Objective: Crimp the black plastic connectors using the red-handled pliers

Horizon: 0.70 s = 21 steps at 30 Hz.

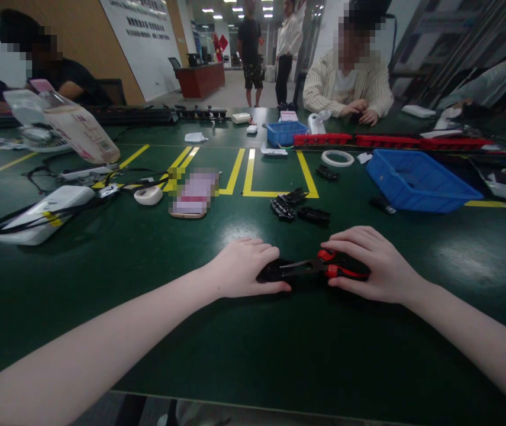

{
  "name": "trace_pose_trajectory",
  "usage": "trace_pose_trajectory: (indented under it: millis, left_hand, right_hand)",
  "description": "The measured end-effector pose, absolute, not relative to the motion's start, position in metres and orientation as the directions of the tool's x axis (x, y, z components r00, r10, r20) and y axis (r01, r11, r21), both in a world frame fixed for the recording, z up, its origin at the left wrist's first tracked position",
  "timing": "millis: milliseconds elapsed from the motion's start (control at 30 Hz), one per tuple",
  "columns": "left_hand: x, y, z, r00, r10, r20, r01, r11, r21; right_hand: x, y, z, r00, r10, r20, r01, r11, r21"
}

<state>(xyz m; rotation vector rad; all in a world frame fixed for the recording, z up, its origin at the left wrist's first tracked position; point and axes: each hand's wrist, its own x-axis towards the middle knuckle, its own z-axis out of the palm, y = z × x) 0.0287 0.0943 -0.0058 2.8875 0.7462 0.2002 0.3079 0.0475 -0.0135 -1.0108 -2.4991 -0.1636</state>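
My right hand (377,263) is closed round the red-and-black handles of a pair of pliers (333,270). Their dark metal jaws point left, toward my left hand. In my left hand (241,269), thumb and fingers grip a small black part (271,270), which meets the jaw end of the pliers; its exact kind is hard to make out. Both hands are low over the green table (235,343). Just beyond them lie several similar black parts (283,208), loosely grouped, with another black part (326,173) farther back.
A phone (195,192) and a white box with black cables (44,216) are on the left, near a leaning bottle (84,131). To the right stand a blue bin (434,198) and a tape roll (338,158). Yellow tape (279,194) marks the tabletop. A person (345,83) sits opposite.
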Motion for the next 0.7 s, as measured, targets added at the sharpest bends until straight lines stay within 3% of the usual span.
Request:
trace_pose_trajectory:
  millis: [700]
  left_hand:
    - [0.0276,0.0945,-0.0052,0.87,0.485,0.091,0.464,-0.867,0.182]
  right_hand:
    - [0.3048,0.0419,-0.0107,-0.663,0.642,0.385,0.676,0.734,-0.059]
